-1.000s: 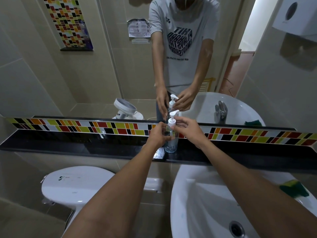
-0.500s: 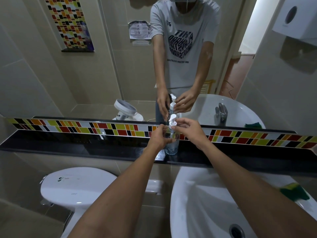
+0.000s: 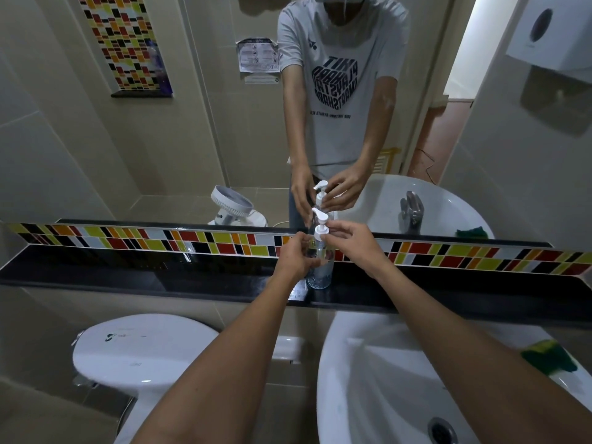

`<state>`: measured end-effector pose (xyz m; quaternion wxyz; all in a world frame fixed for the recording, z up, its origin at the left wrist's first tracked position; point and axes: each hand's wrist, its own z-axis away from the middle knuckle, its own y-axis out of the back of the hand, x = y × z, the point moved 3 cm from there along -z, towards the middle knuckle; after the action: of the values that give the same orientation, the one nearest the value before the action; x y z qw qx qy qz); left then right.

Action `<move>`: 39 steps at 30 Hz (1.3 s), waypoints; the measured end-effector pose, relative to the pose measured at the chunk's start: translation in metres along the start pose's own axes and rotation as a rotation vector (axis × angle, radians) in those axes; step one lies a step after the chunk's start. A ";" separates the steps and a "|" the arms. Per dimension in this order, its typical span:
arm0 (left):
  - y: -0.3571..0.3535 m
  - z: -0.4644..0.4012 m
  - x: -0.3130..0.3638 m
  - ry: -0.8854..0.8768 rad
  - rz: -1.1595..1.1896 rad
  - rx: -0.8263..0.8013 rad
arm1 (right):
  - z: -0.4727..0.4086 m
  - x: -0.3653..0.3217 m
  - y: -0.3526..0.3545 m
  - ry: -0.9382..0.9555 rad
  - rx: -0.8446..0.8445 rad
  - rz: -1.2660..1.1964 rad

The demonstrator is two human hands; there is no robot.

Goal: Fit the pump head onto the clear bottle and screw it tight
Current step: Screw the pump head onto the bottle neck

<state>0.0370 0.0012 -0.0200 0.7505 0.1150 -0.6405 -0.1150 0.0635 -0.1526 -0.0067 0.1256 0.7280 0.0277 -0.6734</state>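
Observation:
A clear bottle [image 3: 321, 270] stands upright on the black ledge [image 3: 134, 274] in front of the mirror. The white pump head [image 3: 320, 226] sits on the bottle's neck, its nozzle pointing left. My left hand [image 3: 296, 256] is wrapped around the upper body of the bottle. My right hand [image 3: 354, 243] pinches the white collar of the pump head with its fingertips. The lower part of the bottle shows below my left hand; the neck is hidden by fingers.
A white sink [image 3: 378, 379] lies below the ledge at the right, with a green sponge [image 3: 549, 360] on its rim. A white toilet tank lid [image 3: 141, 350] sits at the lower left. The mirror [image 3: 160, 149] reflects a person, a small fan and the tap.
The pump head's nozzle has turned from pointing right to pointing left, as my right hand's fingers shifted on the collar. The bottle stays in place in my left hand.

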 end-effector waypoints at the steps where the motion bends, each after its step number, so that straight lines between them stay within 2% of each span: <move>1: 0.000 -0.001 0.000 0.006 0.010 0.002 | 0.000 0.002 0.004 0.000 0.040 -0.001; 5: -0.001 -0.002 0.000 0.000 -0.006 0.001 | 0.000 0.002 0.016 -0.016 0.076 0.071; 10: -0.002 -0.004 -0.003 -0.015 0.003 0.015 | -0.001 -0.007 0.001 -0.058 -0.141 0.050; 19: -0.003 -0.008 -0.007 -0.031 -0.033 0.018 | 0.003 -0.002 0.013 -0.029 0.084 0.102; 21: -0.003 -0.009 -0.007 -0.029 -0.032 0.014 | 0.001 -0.008 0.013 -0.019 0.063 0.097; 26: -0.002 -0.007 -0.006 -0.022 0.003 0.003 | -0.004 -0.015 -0.004 0.009 -0.116 0.104; 35: -0.003 -0.003 -0.003 -0.013 0.063 0.019 | 0.002 -0.006 0.008 -0.004 0.017 0.045; 39: -0.004 -0.003 -0.003 -0.015 0.020 0.020 | 0.001 -0.005 0.014 -0.011 0.041 0.054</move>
<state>0.0391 -0.0016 -0.0246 0.7457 0.1153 -0.6482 -0.1019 0.0645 -0.1653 0.0003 0.1288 0.7273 -0.0066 -0.6741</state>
